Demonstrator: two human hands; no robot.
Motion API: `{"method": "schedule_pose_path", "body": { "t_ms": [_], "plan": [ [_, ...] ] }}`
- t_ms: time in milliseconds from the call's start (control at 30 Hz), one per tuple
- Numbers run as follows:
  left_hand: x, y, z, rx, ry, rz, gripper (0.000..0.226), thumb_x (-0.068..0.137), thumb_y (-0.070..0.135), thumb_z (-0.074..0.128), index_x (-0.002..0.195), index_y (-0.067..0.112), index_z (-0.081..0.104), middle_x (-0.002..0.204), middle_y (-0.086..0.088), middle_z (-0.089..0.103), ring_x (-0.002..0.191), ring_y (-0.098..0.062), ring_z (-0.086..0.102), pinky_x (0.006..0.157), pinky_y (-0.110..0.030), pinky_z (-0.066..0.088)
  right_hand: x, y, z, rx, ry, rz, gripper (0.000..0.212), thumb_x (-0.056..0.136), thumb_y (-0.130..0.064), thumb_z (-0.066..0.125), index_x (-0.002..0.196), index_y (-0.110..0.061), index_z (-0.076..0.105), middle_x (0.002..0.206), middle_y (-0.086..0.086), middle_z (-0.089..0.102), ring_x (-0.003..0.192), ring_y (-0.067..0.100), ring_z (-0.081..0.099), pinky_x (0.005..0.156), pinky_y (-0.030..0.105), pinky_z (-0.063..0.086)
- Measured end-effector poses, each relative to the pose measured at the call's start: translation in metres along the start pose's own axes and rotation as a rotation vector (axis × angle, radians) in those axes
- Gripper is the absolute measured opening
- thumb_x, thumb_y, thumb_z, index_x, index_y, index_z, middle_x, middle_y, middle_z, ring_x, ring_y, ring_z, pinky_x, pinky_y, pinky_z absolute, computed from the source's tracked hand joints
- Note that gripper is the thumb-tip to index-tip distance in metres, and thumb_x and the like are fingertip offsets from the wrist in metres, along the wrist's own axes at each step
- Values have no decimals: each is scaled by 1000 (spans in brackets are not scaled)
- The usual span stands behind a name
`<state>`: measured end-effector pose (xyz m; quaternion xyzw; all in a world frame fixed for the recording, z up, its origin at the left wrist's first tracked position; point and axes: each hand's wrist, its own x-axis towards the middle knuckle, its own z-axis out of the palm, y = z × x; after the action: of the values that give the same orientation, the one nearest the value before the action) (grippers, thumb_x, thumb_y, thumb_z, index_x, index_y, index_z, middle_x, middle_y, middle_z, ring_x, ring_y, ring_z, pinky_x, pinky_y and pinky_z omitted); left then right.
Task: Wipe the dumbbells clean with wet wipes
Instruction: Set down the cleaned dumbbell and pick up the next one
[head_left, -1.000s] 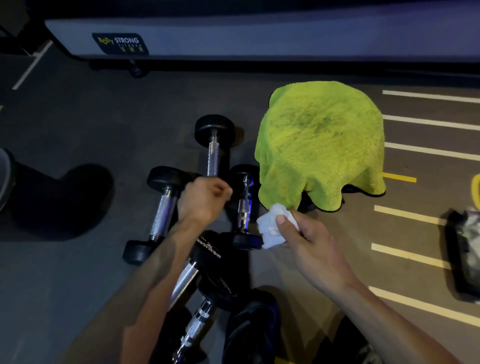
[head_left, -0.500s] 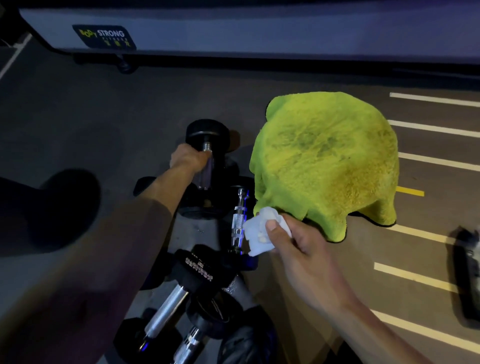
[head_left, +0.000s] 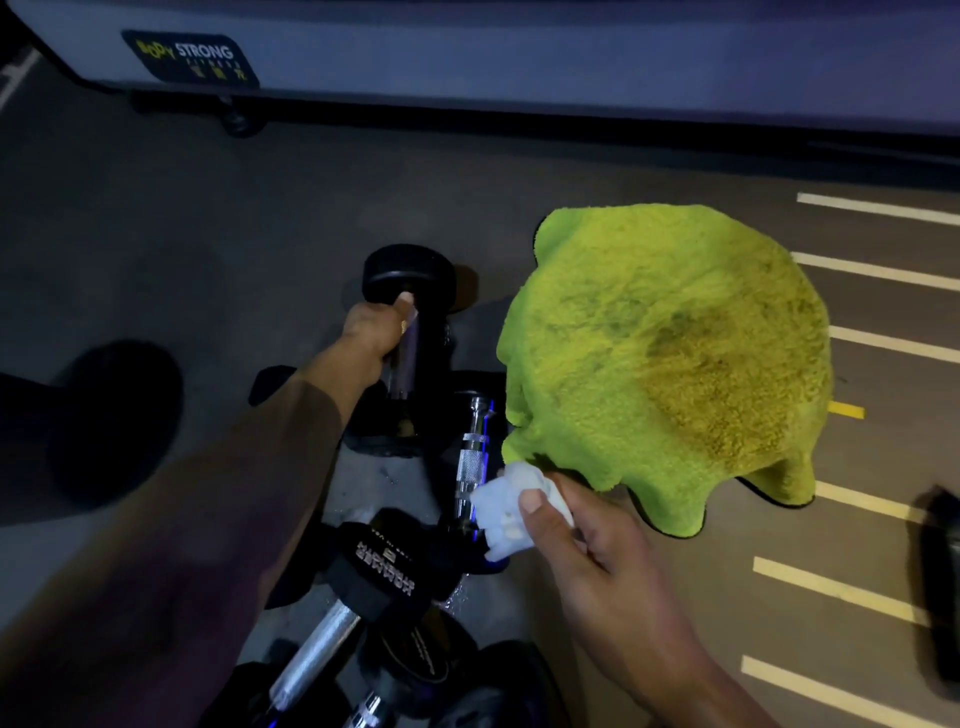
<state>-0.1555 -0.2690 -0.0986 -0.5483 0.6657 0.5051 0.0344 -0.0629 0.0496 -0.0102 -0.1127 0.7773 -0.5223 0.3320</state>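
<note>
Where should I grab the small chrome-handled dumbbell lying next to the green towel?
Grip the small dumbbell by its knurled chrome handle, coming from above. The handle is bare and narrow, the green towel crowds its right, and the right hand with the wet wipe sits at its near end.

A lime-green towel (head_left: 670, 358) drapes over something hidden at three o'clock. White floor lines (head_left: 878, 270) stripe the right side. A grey machine base (head_left: 519, 57) labelled "STRONG" spans twelve o'clock.

Bare floor (head_left: 182, 218) lies open left of the dumbbells (head_left: 410, 332). The green towel (head_left: 665, 358) crowds their right side; the machine base (head_left: 519, 57) blocks the far edge.
</note>
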Motion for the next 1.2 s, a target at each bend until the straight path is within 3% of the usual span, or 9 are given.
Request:
{"method": "schedule_pose_path", "body": {
  "t_ms": [200,300,433,633,800,900,967,1067,1200],
  "plan": [
    [-18,-3,7,-2,32,67,34,110,37,53,104,8,69,81,-4,62,71,-18,60,64,-27,46,-4,-12,-5,10,-13,-13,61,92,-74,34,107,-25,67,94,-2,73,90,9,64,90,36,49],
    [-29,-14,6,-36,18,113,35,110,38,52,87,14,64,75,-2,62,68,-18,60,64,-26,49,-5,-15,-10,36,-7,-9,50,91,-77,37,108,-40,66,103,-9,70,101,12,65,91,38,52],
    [-55,-19,4,-256,-67,163,34,111,29,51,84,11,63,71,-5,66,52,-11,62,45,-18,48,-11,-24,-11,35,0,-68,50,93,-72,38,97,-29,61,80,2,59,76,10,57,74,37,49],
    [-99,9,-30,-357,-122,345,27,109,29,57,88,13,65,73,-1,74,58,-14,63,65,-29,51,-25,-40,-8,56,-4,-114,38,97,-61,44,88,-28,61,69,-8,54,65,1,48,63,33,41],
    [-175,74,-59,-649,-170,498,27,110,26,51,89,11,59,72,-2,75,57,-14,63,62,-27,54,-33,-63,-23,144,119,-248,59,94,-64,47,101,-8,65,93,15,68,89,25,65,84,48,52],
    [-226,114,-66,-834,-283,571,25,111,28,49,98,9,59,78,-7,73,60,-17,62,65,-30,53,-37,-86,-43,295,230,-267,40,98,-57,58,108,-23,76,97,5,77,93,20,75,91,55,59],
    [-257,136,-64,-917,-339,614,23,112,26,49,100,9,58,79,-9,73,61,-18,62,66,-31,53,-44,-102,-61,375,291,-316,23,100,-46,63,103,-31,81,99,-5,80,94,13,77,91,48,63],
    [-298,162,-51,-992,-363,682,22,110,24,51,96,10,59,80,-10,75,62,-20,62,64,-31,53,-60,-116,-88,398,346,-403,30,94,-38,53,98,-41,83,103,-12,81,96,8,77,84,30,63],
    [-326,167,-17,-1009,-370,745,23,109,19,54,88,14,61,86,-9,76,66,-16,68,74,-30,58,-76,-113,-107,390,454,-417,33,98,-34,50,98,-31,83,102,-8,81,98,11,77,80,25,62]
  ]
}}
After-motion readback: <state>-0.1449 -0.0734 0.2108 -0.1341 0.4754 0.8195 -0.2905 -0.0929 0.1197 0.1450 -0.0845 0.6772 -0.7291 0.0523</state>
